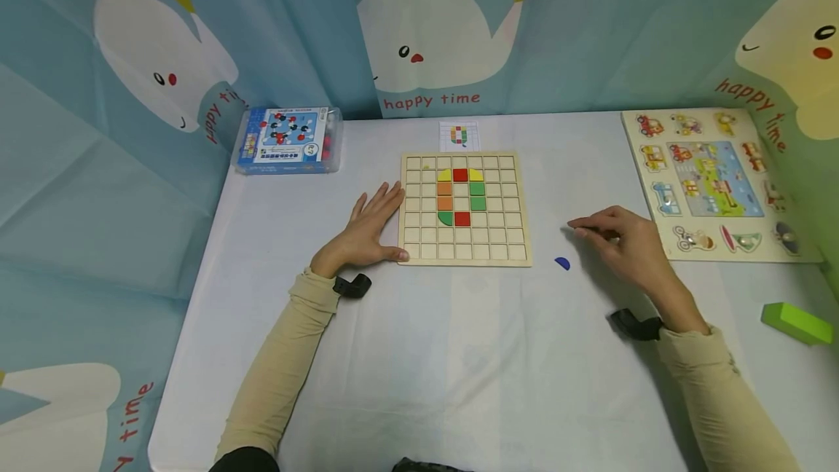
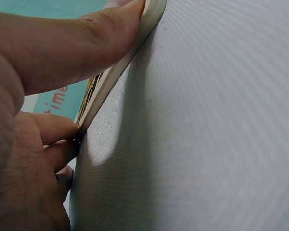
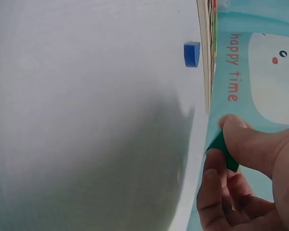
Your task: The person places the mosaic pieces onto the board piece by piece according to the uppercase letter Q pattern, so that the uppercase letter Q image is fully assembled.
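My left hand [image 1: 365,234] lies at the left edge of a wooden grid board [image 1: 419,245], fingers spread, thumb at the near-left corner. In the left wrist view, the thumb [image 2: 101,43] presses on the board's rim. On the grid sit red, orange, yellow and green pieces in a ring. Right of the board, my right hand [image 1: 619,239] pinches a small green piece [image 3: 221,148] between thumb and fingers, above the table. Between that hand and the board, a blue half-round piece [image 1: 562,263] lies on the white cloth.
A pattern card [image 1: 460,135] lies behind the board. At the back left is a clear plastic case [image 1: 288,140] with a picture label. A wooden picture puzzle [image 1: 714,184] lies at the right, with a bright green block [image 1: 797,323] nearer. Printed cloth walls [image 1: 295,20] enclose the table.
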`<state>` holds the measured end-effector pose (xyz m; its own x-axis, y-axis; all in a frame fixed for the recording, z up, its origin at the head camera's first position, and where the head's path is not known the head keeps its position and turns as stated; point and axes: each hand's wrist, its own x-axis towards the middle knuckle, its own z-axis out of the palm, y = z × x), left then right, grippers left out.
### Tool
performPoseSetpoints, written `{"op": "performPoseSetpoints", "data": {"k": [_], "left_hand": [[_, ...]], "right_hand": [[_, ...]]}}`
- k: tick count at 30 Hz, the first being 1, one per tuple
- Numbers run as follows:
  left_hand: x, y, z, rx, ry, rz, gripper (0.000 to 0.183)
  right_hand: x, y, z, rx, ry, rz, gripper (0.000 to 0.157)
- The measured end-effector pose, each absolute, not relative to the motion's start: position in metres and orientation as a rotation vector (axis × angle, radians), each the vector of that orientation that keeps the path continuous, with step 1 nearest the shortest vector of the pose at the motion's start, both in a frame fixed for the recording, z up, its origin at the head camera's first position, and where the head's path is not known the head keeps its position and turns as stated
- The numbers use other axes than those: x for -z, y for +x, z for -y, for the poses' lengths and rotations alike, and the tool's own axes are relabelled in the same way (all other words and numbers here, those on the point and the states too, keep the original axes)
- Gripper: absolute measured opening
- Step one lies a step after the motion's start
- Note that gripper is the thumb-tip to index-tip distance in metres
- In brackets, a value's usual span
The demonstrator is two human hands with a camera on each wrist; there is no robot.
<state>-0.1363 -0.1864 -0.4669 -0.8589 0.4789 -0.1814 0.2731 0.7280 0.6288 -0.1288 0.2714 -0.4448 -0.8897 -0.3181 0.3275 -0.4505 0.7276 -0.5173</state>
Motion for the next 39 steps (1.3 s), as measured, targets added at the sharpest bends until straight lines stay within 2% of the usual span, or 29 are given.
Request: {"op": "performPoseSetpoints", "data": {"k": [7,13,27,35,39], "left_hand": [[0.466,-0.136,0.186,-0.868,0.584,-2.599,0.121],[0.466,-0.136,0.187,-0.87,0.574,-2.596,0.12],[0.467,-0.136,0.187,-0.869,0.571,-2.597,0.12],[0.466,-0.135,0.186,-0.869,0.572,-2.596,0.121],[0.465,-0.136,0.186,-0.875,0.577,-2.592,0.121]], "right_hand": [[0.449,-0.128,-0.271,-0.935,0.617,2.797,0.015],[0.447,-0.129,-0.275,-0.975,0.495,2.89,0.019],[0.444,-0.132,-0.288,-1.088,0.35,2.966,0.011],[0.438,-0.132,-0.291,-1.091,0.252,3.066,0.029],[0.435,-0.132,-0.29,-1.052,0.162,3.105,0.032]]}}
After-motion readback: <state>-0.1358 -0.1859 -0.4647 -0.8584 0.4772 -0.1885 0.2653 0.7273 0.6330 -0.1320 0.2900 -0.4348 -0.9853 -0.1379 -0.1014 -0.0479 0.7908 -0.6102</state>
